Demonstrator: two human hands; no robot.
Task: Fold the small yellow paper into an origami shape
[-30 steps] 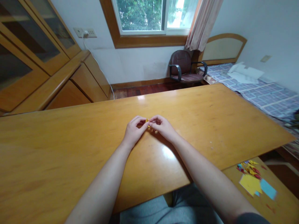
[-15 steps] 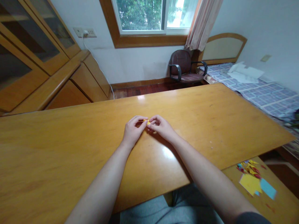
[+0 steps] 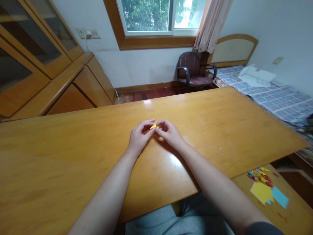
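A small piece of folded yellow paper is pinched between both hands, a little above the wooden table. My left hand grips its left side, thumb below and fingers above. On the other side my right hand pinches it with thumb and forefinger, the remaining fingers curled. The fingertips cover part of the paper, so its full shape is hidden.
Lower right, a lower surface holds a pile of small folded papers, yellow sheets and a blue sheet. Beyond the table stand a chair, a bed and a cabinet.
The yellow paper has been turned between the fingers and now shows a broader, pointed face. The fingers of both hands have shifted slightly; the arms stay in place.
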